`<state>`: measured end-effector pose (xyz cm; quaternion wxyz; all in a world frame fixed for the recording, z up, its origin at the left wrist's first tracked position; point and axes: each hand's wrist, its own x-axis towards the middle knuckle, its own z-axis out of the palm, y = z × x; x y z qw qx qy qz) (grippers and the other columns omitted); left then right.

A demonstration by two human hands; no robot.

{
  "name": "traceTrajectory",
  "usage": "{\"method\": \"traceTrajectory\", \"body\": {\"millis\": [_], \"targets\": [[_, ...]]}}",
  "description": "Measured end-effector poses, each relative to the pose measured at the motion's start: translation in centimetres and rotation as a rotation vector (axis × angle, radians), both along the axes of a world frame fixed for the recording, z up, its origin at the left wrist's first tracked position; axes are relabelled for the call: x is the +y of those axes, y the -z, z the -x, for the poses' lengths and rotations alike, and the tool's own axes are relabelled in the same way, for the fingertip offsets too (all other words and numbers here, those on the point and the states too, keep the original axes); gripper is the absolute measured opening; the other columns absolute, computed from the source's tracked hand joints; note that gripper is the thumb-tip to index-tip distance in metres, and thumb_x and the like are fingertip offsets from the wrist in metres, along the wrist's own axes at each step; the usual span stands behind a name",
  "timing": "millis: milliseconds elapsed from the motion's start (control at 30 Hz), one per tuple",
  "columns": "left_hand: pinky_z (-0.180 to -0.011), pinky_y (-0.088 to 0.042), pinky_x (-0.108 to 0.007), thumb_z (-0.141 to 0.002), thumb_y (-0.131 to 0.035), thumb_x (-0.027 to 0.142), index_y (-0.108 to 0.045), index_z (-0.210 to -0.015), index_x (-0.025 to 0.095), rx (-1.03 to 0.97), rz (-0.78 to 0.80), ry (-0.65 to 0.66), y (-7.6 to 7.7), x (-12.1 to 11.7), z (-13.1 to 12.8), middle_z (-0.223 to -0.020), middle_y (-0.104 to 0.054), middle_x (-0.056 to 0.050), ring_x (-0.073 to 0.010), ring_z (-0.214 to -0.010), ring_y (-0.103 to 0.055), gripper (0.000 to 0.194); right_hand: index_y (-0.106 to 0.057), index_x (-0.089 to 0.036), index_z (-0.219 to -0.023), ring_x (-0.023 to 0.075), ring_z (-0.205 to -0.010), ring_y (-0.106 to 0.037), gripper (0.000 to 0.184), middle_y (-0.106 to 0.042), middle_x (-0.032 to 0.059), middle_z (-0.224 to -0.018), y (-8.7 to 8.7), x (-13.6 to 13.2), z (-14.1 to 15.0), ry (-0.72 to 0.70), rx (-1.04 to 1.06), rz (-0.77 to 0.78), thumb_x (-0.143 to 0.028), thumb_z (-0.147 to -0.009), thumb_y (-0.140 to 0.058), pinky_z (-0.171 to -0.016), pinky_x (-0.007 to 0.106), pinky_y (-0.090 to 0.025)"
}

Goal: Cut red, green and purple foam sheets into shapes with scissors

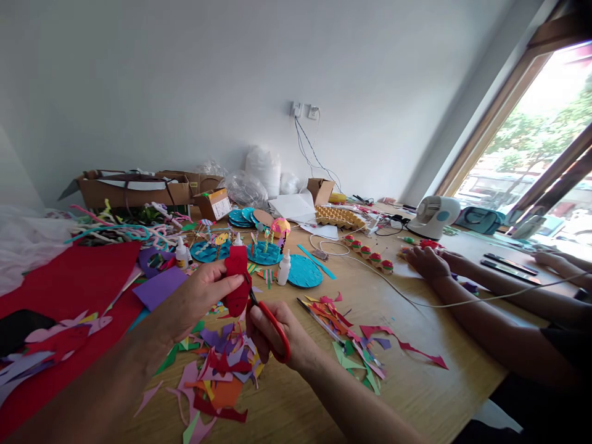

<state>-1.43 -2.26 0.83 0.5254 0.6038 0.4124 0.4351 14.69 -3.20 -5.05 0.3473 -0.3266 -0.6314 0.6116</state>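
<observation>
Pinched between the thumb and fingers of my left hand [210,293] is a small piece of red paper [237,290] with dark drawn lines. My right hand [280,336] grips red-handled scissors [280,339], and their dark blades meet the right edge of the paper. Below both hands lies a heap of coloured paper scraps [222,364] in purple, pink, orange, red and green. Behind the red paper stand a white glue bottle [284,269] and round blue discs [305,271], some bearing small paper decorations.
Red sheets [55,277] and a purple sheet [160,287] lie at left, near pipe cleaners [124,225]. A pen [319,319] rests among scraps. A white cable [402,296] crosses the table. Co-workers' hands [425,262] work at right near a white fan [432,217]. Cardboard boxes [134,188] stand behind.
</observation>
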Motion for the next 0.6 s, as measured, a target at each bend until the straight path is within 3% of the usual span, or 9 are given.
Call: {"method": "traceTrajectory", "body": {"millis": [267,600], "targets": [[-0.051,-0.037,-0.024,-0.07,-0.059,0.036,-0.056,-0.063,0.017,0.05,0.007,0.043,-0.21,0.07,0.36,-0.055,-0.053,0.004,-0.0105,-0.051,-0.044,0.02,-0.049,-0.015,-0.06,0.0058,-0.031,-0.038,0.056,-0.044,-0.0051,-0.038,-0.01,0.03,-0.07,-0.007,-0.028,-0.006,-0.07,-0.072,-0.047,-0.031,0.016,-0.024],[-0.056,-0.039,-0.024,-0.073,-0.057,0.035,-0.06,-0.072,0.018,0.077,-0.048,0.008,-0.49,0.25,0.52,-0.061,-0.056,0.004,-0.0119,-0.056,-0.048,0.018,-0.049,-0.015,-0.062,0.0059,-0.031,-0.039,0.054,-0.044,-0.0054,-0.038,0.18,0.02,0.06,0.011,-0.03,0.008,-0.068,-0.073,-0.048,-0.031,0.016,-0.024]]}}
